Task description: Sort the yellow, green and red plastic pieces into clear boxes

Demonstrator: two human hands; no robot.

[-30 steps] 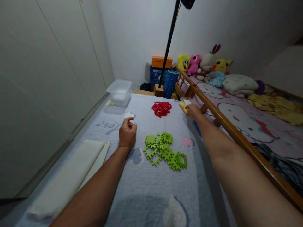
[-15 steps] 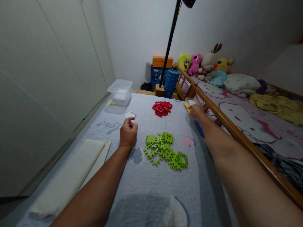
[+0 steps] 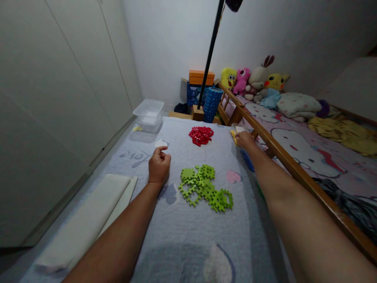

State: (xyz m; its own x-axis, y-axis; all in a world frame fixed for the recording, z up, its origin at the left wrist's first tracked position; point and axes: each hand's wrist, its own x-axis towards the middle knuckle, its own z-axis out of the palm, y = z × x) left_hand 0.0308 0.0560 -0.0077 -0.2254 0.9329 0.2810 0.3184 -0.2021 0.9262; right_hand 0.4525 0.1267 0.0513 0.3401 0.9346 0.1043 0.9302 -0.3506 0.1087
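My left hand (image 3: 159, 166) rests on the cloth, left of the green pieces, with its fingers loosely curled, thumb and index apart, and nothing between them. Notched green plastic building pieces (image 3: 206, 186) lie in a loose heap to its right. Farther back is a pile of small red plastic pieces (image 3: 201, 135). My right hand (image 3: 246, 140) reaches to the far right edge, its fingers bent together against some yellow pieces (image 3: 233, 136). A pale flat thing (image 3: 240, 129) shows just beyond its fingers. What the fingertips grip is hidden.
Stacked clear plastic boxes (image 3: 149, 112) stand at the far left, a small yellow item (image 3: 138, 128) beside them. Folded white cloth (image 3: 85, 216) lies at left. A wooden bed rail (image 3: 273, 151) runs along the right, near a blue item (image 3: 246, 160). A black pole (image 3: 208, 63) rises behind.
The whole view has shifted very slightly. My right hand stays at the yellow pieces, and my left hand has not visibly moved on the cloth.
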